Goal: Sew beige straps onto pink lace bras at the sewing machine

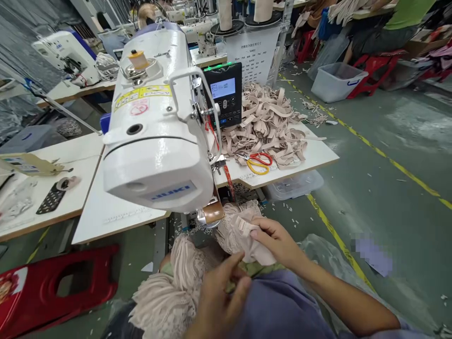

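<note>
My right hand [278,240] is closed on a beige lace garment piece [243,235] just below the sewing machine's needle end, thumb and fingers pinching its edge with a small strap. My left hand [221,292] sits lower, over my lap, fingers curled in a pinch near the same fabric; what it holds is too small to name. A bundle of beige lace pieces [169,292] rests on my lap to the left. The white sewing machine [158,122] towers above both hands.
A heap of beige elastic straps [268,125] lies on the table [318,155] at right, with red and yellow scissors [259,162] in front. The machine's control panel [226,94] faces me. A red plastic stool [56,287] stands lower left. Another person sits at upper right.
</note>
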Available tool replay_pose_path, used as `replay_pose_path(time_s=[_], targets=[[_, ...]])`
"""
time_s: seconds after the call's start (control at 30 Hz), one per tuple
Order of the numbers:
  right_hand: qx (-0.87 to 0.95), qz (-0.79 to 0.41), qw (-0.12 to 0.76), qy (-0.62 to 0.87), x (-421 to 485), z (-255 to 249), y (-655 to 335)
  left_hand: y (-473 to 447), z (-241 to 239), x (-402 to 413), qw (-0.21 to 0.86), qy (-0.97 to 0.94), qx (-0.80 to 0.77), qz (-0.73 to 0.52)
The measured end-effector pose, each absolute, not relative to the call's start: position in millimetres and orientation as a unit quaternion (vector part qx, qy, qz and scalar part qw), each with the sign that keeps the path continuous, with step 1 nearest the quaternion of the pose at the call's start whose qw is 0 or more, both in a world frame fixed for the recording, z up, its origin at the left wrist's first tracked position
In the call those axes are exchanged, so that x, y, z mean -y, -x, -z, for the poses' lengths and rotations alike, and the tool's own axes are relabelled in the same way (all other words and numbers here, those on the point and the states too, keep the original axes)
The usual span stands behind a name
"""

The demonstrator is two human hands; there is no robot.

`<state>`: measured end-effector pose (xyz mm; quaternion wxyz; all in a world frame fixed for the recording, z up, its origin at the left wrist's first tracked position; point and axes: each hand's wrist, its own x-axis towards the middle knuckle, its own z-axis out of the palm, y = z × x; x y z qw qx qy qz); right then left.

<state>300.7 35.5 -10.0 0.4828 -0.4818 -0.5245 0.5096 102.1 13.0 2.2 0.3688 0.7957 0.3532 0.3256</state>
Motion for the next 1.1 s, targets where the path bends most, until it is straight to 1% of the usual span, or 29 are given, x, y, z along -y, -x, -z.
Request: replay_pose_path(time_s=[0.1,0.2,0.3,0.37,0.47,0.57,0.6,0.67,0.77,0.97,1.03,1.1], targets=[[0.568,-0.508,0.450,0.466,-35,5,-301,-92,-17,-31,0.297,-0.797,-0.389,-0.354],[0.627,-0.475,0.413,0.459,-35,-2,-300,-90,-23,-43,0.311,-0.824,-0.350,-0.319],[0.698,-0.410,0.373,0.454,-35,-8,-300,-92,-27,-53,0.331,-0.849,-0.304,-0.277],[0.746,-0.356,0.350,0.442,-34,-9,-301,-94,-27,-59,0.316,-0.855,-0.307,-0.273],[0.810,-0.239,0.341,0.414,-31,-7,-303,-92,-21,-62,0.236,-0.876,-0.289,-0.305],[0.846,-0.084,0.360,0.384,-28,-3,-305,-88,-12,-59,0.096,-0.898,-0.219,-0.369],[0.850,-0.046,0.365,0.377,-28,-2,-305,-87,-9,-57,0.057,-0.898,-0.202,-0.386],[0.856,-0.008,0.365,0.366,-27,-1,-305,-86,-5,-55,0.020,-0.895,-0.187,-0.405],[0.860,0.002,0.358,0.363,-27,-2,-302,-86,-3,-52,0.023,-0.889,-0.190,-0.416],[0.856,-0.009,0.375,0.356,-28,-6,-302,-81,-2,-56,0.059,-0.889,-0.194,-0.411],[0.843,-0.079,0.365,0.386,-30,-6,-304,-79,5,-52,0.083,-0.880,-0.228,-0.409],[0.782,-0.231,0.358,0.455,-32,-4,-301,-80,20,-41,0.112,-0.842,-0.320,-0.420]])
